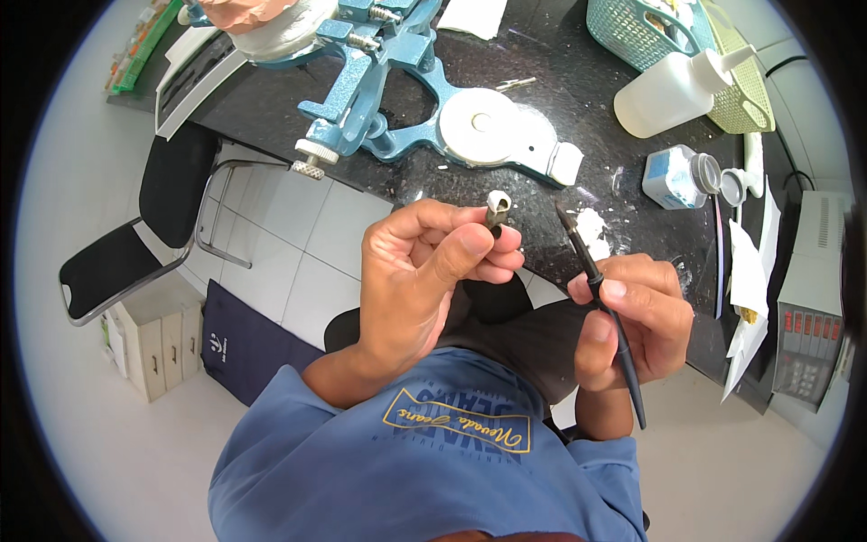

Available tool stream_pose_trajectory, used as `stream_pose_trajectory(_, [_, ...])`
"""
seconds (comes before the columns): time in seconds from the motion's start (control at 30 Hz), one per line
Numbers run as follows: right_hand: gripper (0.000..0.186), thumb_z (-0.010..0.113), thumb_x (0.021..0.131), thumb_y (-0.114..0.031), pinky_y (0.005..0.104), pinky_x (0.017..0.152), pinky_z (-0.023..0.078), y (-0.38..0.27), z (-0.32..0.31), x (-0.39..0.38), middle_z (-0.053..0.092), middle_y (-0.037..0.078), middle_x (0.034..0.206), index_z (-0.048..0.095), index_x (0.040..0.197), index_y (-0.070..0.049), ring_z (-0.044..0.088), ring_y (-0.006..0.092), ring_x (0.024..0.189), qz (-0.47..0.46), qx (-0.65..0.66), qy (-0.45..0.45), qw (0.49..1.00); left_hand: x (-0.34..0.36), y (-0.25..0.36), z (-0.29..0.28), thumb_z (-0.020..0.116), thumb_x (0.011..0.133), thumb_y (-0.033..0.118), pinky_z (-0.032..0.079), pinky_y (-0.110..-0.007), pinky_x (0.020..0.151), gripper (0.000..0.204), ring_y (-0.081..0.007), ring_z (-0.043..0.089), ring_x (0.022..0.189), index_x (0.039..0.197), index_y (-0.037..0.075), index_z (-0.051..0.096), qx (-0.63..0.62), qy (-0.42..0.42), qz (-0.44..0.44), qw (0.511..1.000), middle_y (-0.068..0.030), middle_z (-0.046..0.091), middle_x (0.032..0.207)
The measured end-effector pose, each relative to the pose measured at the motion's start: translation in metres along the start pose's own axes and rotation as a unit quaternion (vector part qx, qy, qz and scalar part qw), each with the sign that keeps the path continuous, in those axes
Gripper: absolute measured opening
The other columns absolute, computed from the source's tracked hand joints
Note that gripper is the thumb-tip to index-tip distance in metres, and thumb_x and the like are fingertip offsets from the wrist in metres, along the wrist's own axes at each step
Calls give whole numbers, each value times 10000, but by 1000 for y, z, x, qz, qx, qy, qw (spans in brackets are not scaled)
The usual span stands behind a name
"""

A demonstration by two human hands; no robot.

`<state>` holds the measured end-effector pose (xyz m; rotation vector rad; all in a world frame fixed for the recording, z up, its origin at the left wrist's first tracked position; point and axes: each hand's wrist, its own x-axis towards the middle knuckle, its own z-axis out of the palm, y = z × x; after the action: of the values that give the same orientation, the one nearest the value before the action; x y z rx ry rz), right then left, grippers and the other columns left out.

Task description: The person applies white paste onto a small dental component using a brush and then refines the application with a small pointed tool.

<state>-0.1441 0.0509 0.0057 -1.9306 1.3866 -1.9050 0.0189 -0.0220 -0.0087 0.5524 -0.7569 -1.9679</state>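
Note:
Between the thumb and fingertips of my left hand [424, 262] is a small hollow metal piece [498, 215] with a whitish, cup-like top; it resembles a dental crown, though the fingers cover part of it. My right hand [637, 316] grips a slim black brush [591, 269] like a pen. Its brownish tip points up and left toward the metal piece, apart from it. White powder [591, 233] lies on the dark bench just beyond that tip.
A blue dental articulator [361, 108] stands at the bench's far left. A white squeeze bottle [668, 95], a small jar [673, 176] with its lid off, and baskets [646, 36] occupy the right. A black chair [176, 185] is left of the bench, and a grey keypad unit [808, 316] stands far right.

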Motion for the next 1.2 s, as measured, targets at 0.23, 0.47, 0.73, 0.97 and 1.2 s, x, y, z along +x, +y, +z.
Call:
stream_pose_trajectory(0.23, [276,679,710,16,276,497,473,0,6,2,630,165,766,576,966,13,608,200,582,18,7,-2,1000,1,-1,-2,678,891,97,612,-328,674,181,-247,714,771,989,-46,625,0,2,-13,1000,-211,695,878])
stream_pose_trajectory(0.47, [275,681,710,17,275,508,476,-2,5,4,614,148,761,577,965,8,603,198,581,39,32,3,999,2,2,-2,662,905,112,614,-330,668,193,-248,713,763,1000,-53,624,8,-1,-29,1000,-216,694,878])
stream_pose_trajectory(0.73, [291,671,724,8,272,525,507,-4,-2,2,592,154,844,592,1004,-1,589,187,591,46,16,-24,999,-2,2,6,638,929,270,574,-273,586,267,-214,690,704,995,13,605,89,20,-35,995,-140,678,839])
stream_pose_trajectory(0.97, [280,676,730,59,255,561,553,-14,-19,-16,540,145,829,563,985,31,582,173,600,110,83,7,990,-26,-15,9,601,955,228,588,-298,621,233,-225,698,754,1002,-1,595,62,-16,-142,988,-157,681,881])
stream_pose_trajectory(1.2, [234,674,737,59,213,517,502,-23,-33,-32,574,146,802,557,937,20,579,146,606,209,-12,19,978,-28,-35,9,562,975,209,591,-317,652,226,-230,699,781,1011,-13,588,70,27,-187,979,-168,678,904])
